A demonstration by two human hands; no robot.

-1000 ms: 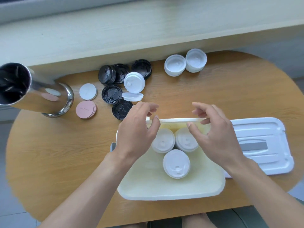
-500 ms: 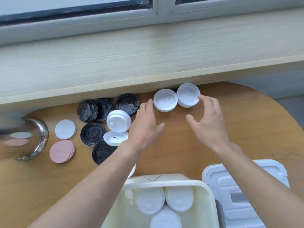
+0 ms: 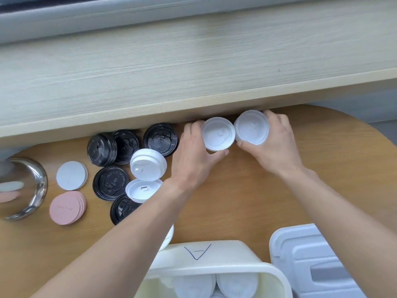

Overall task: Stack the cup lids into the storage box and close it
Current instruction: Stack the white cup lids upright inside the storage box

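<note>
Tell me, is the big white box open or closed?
Open. The storage box has no cover on, white lids show inside, and its box lid lies beside it on the table.

a hand-drawn "a" on the storage box (image 3: 214,252) wall; black lid (image 3: 160,139) embossing illegible

Two bare forearms w/ bare hands: left hand (image 3: 194,155), right hand (image 3: 277,145). No sleeves vis. anywhere up to frame edge; nothing worn on wrists or fingers, i.e. no watch, ring or glove in view. Fingernails short, unpainted, seen on thumbs & a few fingertips. Rest of the person is out of frame.
</note>
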